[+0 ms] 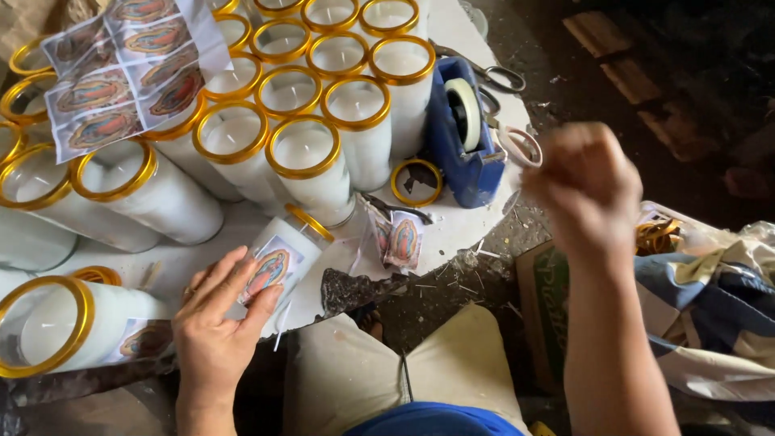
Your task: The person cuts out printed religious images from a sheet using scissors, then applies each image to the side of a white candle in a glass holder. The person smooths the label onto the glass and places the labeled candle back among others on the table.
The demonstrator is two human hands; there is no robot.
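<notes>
My left hand [216, 323] presses flat on a white glass candle [284, 257] that lies tilted on the white table [452, 218], fingers spread over its picture label. My right hand [588, 187] is raised near the blue tape dispenser [462, 137], blurred, fingers pinched together; whether it holds a strip of tape I cannot tell. Another labelled candle [69, 324] lies on its side at the left. Two cut picture labels [398, 239] rest on the table beside the tilted candle.
Several upright white candles with gold rims [303, 153] crowd the table's back. A sheet of printed pictures [129, 69] lies on top of them. Scissors [496, 79] sit behind the dispenser, a loose gold ring [416, 181] beside it. A cardboard box [542, 307] and cloth [710, 307] are right.
</notes>
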